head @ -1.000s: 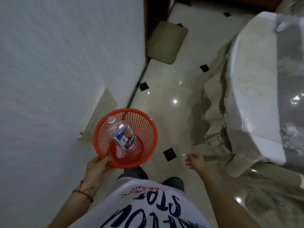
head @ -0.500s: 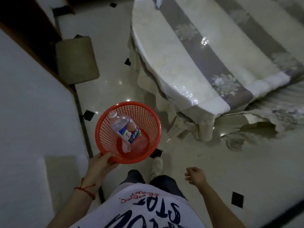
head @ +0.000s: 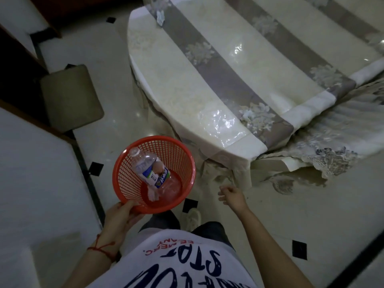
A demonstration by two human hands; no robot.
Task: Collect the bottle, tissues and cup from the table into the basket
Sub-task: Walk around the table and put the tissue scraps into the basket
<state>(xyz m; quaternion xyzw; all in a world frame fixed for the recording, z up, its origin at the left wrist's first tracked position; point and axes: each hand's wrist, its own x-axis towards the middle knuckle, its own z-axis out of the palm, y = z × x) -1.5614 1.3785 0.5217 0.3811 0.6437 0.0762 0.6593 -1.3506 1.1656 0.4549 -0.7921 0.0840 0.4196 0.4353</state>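
My left hand (head: 122, 213) grips the near rim of a red mesh basket (head: 182, 161), held above the floor. Inside it a clear plastic bottle (head: 150, 169) with a blue and white label leans against the left wall, cap up. A crumpled white tissue (head: 153, 195) lies at the basket's bottom beside the bottle. My right hand (head: 232, 195) hangs free to the right of the basket, fingers loosely curled, holding nothing. On the table's far edge lies another crumpled tissue (head: 160, 17). I see no cup.
A round table (head: 218, 96) with a striped floral cloth under clear plastic fills the upper right; its cloth hangs down to the floor. A grey mat (head: 70, 96) lies by a dark doorway on the left. A white wall (head: 35, 173) stands close on my left.
The view has swung from the wall toward the table, which now fills more of the frame. The basket stays in my left hand; my right hand stays free and has shifted a little.
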